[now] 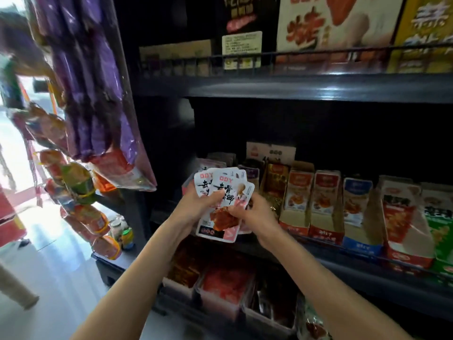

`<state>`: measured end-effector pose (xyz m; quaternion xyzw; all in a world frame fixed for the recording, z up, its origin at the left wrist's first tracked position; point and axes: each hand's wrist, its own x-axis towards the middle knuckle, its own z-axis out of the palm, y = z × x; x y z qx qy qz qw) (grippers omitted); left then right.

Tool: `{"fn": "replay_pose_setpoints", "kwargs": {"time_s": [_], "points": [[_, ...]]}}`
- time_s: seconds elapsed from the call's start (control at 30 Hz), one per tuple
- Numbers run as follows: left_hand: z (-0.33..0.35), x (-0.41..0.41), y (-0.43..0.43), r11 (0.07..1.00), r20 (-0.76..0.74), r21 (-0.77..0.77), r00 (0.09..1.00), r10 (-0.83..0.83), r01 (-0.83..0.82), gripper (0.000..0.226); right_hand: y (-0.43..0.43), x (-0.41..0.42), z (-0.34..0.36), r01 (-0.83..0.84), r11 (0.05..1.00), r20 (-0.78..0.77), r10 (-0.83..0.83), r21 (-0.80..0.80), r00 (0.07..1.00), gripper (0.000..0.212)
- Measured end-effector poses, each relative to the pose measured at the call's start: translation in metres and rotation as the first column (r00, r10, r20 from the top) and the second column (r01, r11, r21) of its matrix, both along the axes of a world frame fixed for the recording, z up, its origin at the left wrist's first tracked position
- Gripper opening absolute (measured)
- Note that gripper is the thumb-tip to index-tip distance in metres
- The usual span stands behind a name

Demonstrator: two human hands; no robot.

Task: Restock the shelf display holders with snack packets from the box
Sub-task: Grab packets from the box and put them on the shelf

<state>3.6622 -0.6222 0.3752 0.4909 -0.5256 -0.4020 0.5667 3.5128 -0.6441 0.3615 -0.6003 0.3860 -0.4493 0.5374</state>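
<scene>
— White and pink foil, those snack packets point(226, 190): who has hold of them?

— Both hands. The left hand point(196, 204) grips a fanned bunch, its thumb curled across the fronts. The right hand point(256, 215) pinches the lower right edge of the front packet with curled fingers.

— Where are the packets?

— Held up in the air, before the left end of the middle shelf point(343, 261). They are just beside the cardboard display holders point(297, 217), which stand in a row with packets upright inside.

— And further out?

— Purple bags point(98, 94) hang at the left. Bins point(220, 303) of red packets sit on the level below.
</scene>
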Motion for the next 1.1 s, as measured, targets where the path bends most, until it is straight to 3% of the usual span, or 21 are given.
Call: {"fn": "replay_pose_setpoints", "kwargs": {"time_s": [0.17,0.47,0.73,0.87,0.97,1.1], "points": [[0.019,0.037,-0.061,0.997,0.011,-0.037,0.998,0.062,-0.062,0.034,-0.055,0.047,0.014,0.099,0.99,0.065,-0.093,-0.1,0.994,0.036],[0.015,0.066,-0.142,0.992,-0.114,-0.073,0.989,0.098,-0.107,0.024,-0.13,0.094,0.008,0.22,0.961,0.116,-0.203,-0.165,0.972,0.035],[0.003,0.091,-0.153,0.99,-0.178,-0.113,0.982,0.058,-0.079,0.033,-0.153,0.112,-0.001,0.207,0.953,0.005,-0.211,-0.222,0.977,0.03],[-0.014,0.097,-0.156,0.995,-0.063,-0.058,0.995,0.078,-0.081,0.041,-0.162,0.111,-0.017,0.207,0.939,-0.2,-0.266,-0.274,0.943,0.036],[-0.032,0.1,-0.16,0.995,0.022,0.013,0.995,0.101,-0.101,0.044,-0.161,0.095,-0.019,0.186,0.914,-0.407,-0.333,-0.361,0.851,0.041],[-0.037,0.096,-0.164,0.992,0.077,0.032,0.99,0.117,-0.119,0.04,-0.165,0.083,-0.018,0.178,0.907,-0.439,-0.348,-0.382,0.828,0.046]]}}
